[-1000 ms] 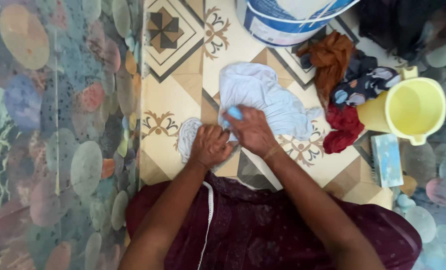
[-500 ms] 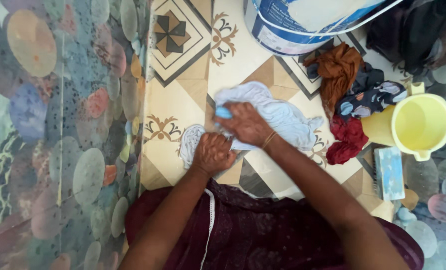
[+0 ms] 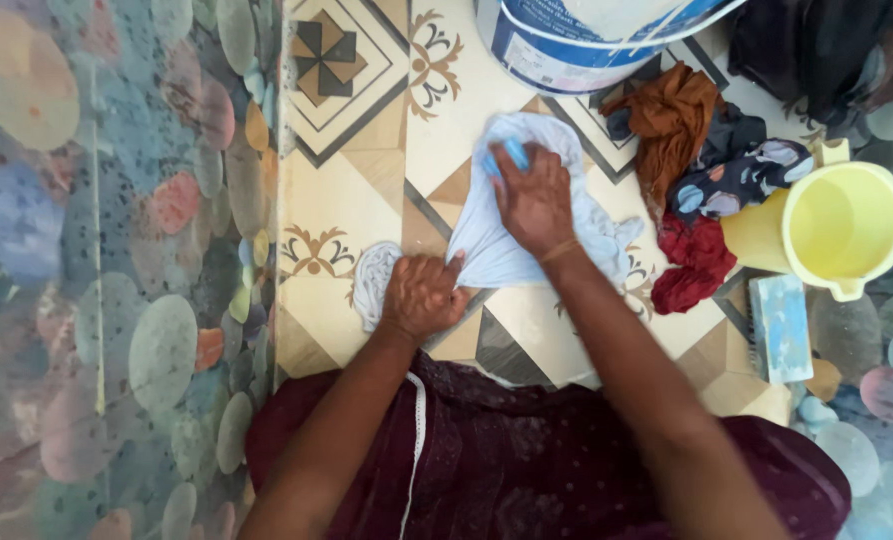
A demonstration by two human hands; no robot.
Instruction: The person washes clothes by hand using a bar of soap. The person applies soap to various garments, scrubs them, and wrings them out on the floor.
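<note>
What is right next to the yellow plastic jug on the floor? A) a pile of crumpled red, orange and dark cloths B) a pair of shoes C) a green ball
A: the crumpled red, orange and dark cloths lie heaped against the yellow plastic jug on the patterned tile floor.

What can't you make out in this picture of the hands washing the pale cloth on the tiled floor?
Head view only:
- Blue object under the right hand: mostly covered, so its kind is unclear.
- Pale cloth: the part under the left hand is hidden.
- Blue and white bucket: cut off by the top edge, contents unseen.
- Yellow jug: whether it holds water cannot be told.
- Dark clothes: blurred, cut by the corner.
</note>
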